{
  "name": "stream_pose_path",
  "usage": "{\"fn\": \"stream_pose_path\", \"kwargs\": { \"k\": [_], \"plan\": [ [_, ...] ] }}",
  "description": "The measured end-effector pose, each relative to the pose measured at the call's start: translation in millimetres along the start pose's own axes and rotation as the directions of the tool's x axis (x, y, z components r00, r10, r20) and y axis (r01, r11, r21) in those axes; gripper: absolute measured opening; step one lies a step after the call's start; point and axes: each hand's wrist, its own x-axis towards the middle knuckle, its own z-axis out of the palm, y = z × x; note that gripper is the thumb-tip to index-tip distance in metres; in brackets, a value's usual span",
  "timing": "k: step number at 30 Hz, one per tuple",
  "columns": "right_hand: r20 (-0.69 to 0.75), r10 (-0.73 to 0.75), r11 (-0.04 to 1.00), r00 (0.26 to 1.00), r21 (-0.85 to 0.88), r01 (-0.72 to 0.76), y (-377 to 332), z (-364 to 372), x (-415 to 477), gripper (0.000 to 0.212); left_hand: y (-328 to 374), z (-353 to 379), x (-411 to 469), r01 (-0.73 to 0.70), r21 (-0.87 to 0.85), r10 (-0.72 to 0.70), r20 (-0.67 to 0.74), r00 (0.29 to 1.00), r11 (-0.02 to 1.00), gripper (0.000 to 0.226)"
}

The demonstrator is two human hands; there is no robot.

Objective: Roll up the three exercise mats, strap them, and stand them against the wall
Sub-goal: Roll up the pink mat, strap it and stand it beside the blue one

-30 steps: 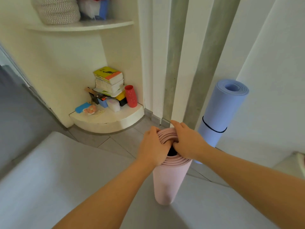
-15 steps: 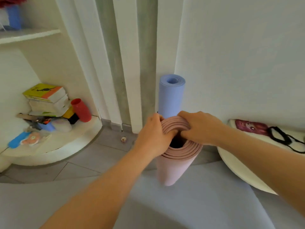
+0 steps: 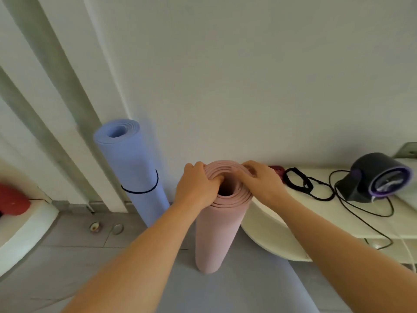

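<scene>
In the head view I am holding the pink mat [image 3: 217, 233] upright by its top end. My left grip [image 3: 196, 188] is curling over the left rim, with the fingers dipping into the core, and my right grip [image 3: 261, 184] is clasping the right rim. The mat's foot is standing on a grey mat [image 3: 225, 290], near the wall [image 3: 248, 86]. Just left, the blue mat [image 3: 133, 172] is leaning on the wall, with a black strap [image 3: 144, 191] circling it. A white ledge [image 3: 282, 222] is crowding the right side, carrying cords [image 3: 316, 190] and a dark roll [image 3: 379, 177].
</scene>
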Motion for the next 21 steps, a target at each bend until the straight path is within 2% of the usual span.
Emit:
{"fn": "stream_pose_path", "kwargs": {
  "k": [1, 2, 3, 6, 8, 10, 14, 17, 19, 21],
  "plan": [
    [-0.012, 0.070, 0.981, 0.997, 0.184, -0.067, 19.4, -5.3, 6.8, 0.034, 9.8, 6.6, 14.1, 0.002, 0.005, -0.002, 0.000, 1.000, 1.000, 0.046],
    [-0.025, 0.160, 0.943, 0.987, 0.298, -0.145, 46.0, -10.9, 15.0, 0.035, 22.6, 16.8, 30.0, 0.004, 0.020, -0.005, 0.013, 1.000, 1.000, 0.049],
    [-0.042, 0.225, 0.927, 0.974, 0.318, -0.200, 70.8, -13.6, 21.9, 0.034, 33.5, 23.7, 44.2, 0.006, 0.043, -0.007, 0.023, 1.000, 0.999, 0.052],
    [-0.088, 0.297, 0.953, 0.951, -0.031, -0.301, 143.2, -13.0, 40.6, 0.031, 62.0, 42.6, 76.4, -0.002, 0.088, -0.004, 0.061, 0.998, 0.996, 0.058],
    [-0.066, 0.328, 0.909, 0.942, -0.248, -0.334, 178.3, -12.3, 52.7, 0.037, 77.9, 58.5, 94.0, -0.010, 0.108, 0.001, 0.090, 0.996, 0.994, 0.059],
    [-0.029, 0.373, 0.860, 0.927, -0.365, -0.358, 197.2, -11.9, 63.6, 0.040, 90.7, 72.4, 105.7, -0.015, 0.117, 0.002, 0.111, 0.994, 0.993, 0.056],
    [0.078, 0.482, 0.779, 0.873, -0.495, -0.386, 218.3, -6.7, 85.0, 0.043, 105.0, 88.0, 120.3, -0.033, 0.138, 0.015, 0.133, 0.991, 0.990, 0.053],
    [0.125, 0.521, 0.755, 0.844, -0.529, -0.388, 229.0, -4.0, 89.2, 0.043, 104.7, 88.4, 126.6, -0.033, 0.137, 0.014, 0.135, 0.991, 0.990, 0.053],
    [0.038, 0.470, 0.783, 0.882, -0.479, -0.396, 232.7, -3.4, 87.7, 0.041, 101.2, 85.3, 129.5, -0.032, 0.134, 0.013, 0.139, 0.990, 0.991, 0.052],
    [-0.145, 0.380, 0.804, 0.914, -0.436, -0.403, 234.6, -3.8, 83.5, 0.040, 98.0, 80.8, 130.9, -0.028, 0.117, 0.011, 0.140, 0.990, 0.993, 0.052]
  ]
}}
